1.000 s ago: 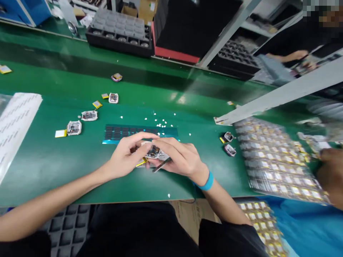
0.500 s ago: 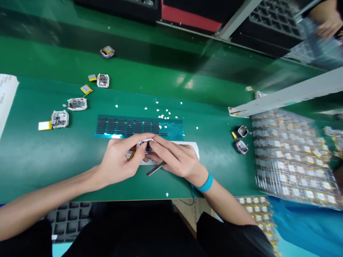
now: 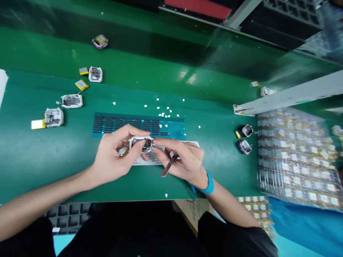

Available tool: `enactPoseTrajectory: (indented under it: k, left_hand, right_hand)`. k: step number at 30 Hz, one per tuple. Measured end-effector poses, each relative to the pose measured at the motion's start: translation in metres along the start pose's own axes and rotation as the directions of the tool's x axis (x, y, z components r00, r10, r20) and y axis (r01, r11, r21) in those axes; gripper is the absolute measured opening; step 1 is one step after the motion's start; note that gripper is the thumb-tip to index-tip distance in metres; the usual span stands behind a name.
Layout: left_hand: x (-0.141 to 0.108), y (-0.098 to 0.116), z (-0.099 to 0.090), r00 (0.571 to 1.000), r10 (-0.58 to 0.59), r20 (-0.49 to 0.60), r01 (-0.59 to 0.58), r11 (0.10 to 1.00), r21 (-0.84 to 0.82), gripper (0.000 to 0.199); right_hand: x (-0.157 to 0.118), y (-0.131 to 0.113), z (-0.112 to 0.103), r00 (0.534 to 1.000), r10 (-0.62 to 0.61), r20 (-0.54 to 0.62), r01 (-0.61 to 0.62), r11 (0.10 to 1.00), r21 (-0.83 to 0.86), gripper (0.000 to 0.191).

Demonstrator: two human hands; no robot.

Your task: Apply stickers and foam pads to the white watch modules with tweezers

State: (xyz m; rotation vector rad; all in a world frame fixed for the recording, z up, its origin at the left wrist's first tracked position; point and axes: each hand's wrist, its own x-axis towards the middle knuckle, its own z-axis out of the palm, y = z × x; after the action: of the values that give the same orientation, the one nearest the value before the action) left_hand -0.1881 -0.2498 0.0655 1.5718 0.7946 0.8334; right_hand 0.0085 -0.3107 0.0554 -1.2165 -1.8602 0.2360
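the left hand (image 3: pixel 112 159) has its grip closed on a small white square plastic casing with an exposed circuit board inside (image 3: pixel 141 143), thumb on the near edge and forefinger arched over the far edge, so the open face looks up. the right hand (image 3: pixel 184 160) pinches at the casing's right edge with thumb and forefinger, and its other fingers curl around slim dark metal tweezers (image 3: pixel 168 166), whose long axis slants from the palm down and to the left, tips pointing away from the casing. the casing is raised just above the bench, between the two hands, its longer side running left to right; a yellow foil-like piece (image 3: pixel 125 152) hangs below it by the left thumb.

under the hands lies a white printed paper sheet (image 3: pixel 187 144), and just beyond it a glossy teal backing strip with rows of dark rectangular pads (image 3: pixel 120 125). small white scraps (image 3: pixel 164 114) dot the smooth green bench (image 3: pixel 40 160) past the strip. to the far left sit more open white casings (image 3: pixel 53 117) with flat yellow battery cells (image 3: pixel 38 124); to the right two dark-rimmed casings (image 3: pixel 244 139), then clear blister trays of small parts (image 3: pixel 294 153).
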Motion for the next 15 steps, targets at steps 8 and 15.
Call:
enactPoseTrajectory:
  k: [8,15]
  left_hand:
    - [0.0005,-0.0009,0.0012,0.988,0.149,-0.050,-0.134,0.966,0.223,0.013]
    - [0.0006,0.0018,-0.0002,0.964,0.263,-0.043,-0.222,0.881,0.417,0.020]
  right_hand:
    - [0.0041,-0.0013,-0.0020,0.979,0.201,0.044,-0.205,0.963,0.176,0.011]
    - [0.0056,-0.0014,-0.0014,0.974,0.227,0.017,-0.225,0.948,0.226,0.013]
